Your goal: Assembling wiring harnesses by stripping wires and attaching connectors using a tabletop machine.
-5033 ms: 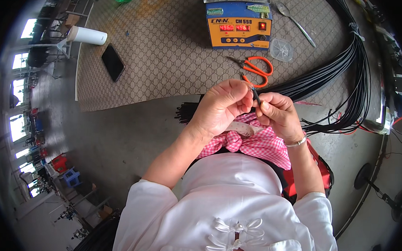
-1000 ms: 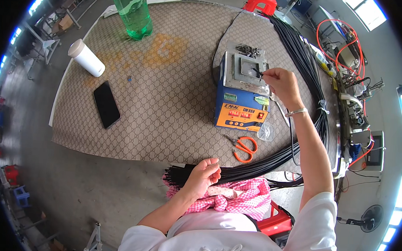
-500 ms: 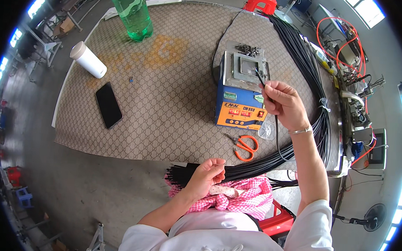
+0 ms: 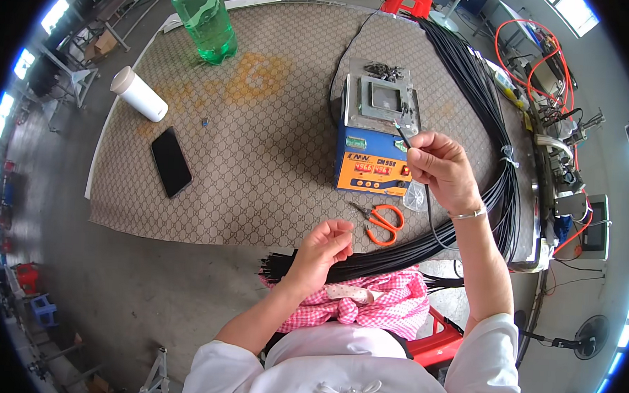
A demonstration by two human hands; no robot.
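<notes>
Between thumb and fingers, my right hand (image 4: 447,171) pinches a black cable (image 4: 430,210). The cable's stripped tip points up and to the left, at the front edge of the metal top of a blue and orange solder pot (image 4: 355,143). From the hand, the rest of the cable hangs down toward a thick bundle of black cables (image 4: 389,264). My left hand (image 4: 320,252) is closed above the bundle's left end, thumb against curled fingers; anything inside is hidden. Orange-handled cutters (image 4: 384,225) lie on the table between my hands.
Dark scraps (image 4: 383,72) are heaped at the back of the pot's top. A clear plastic dish (image 4: 415,197) sits beside the pot. At left on the patterned table are a phone (image 4: 170,162), a white tumbler (image 4: 142,95) and a green bottle (image 4: 208,27).
My right hand has drawn the cable tip back from the well of the solder pot toward its front edge. My left hand has risen slightly, still closed.
</notes>
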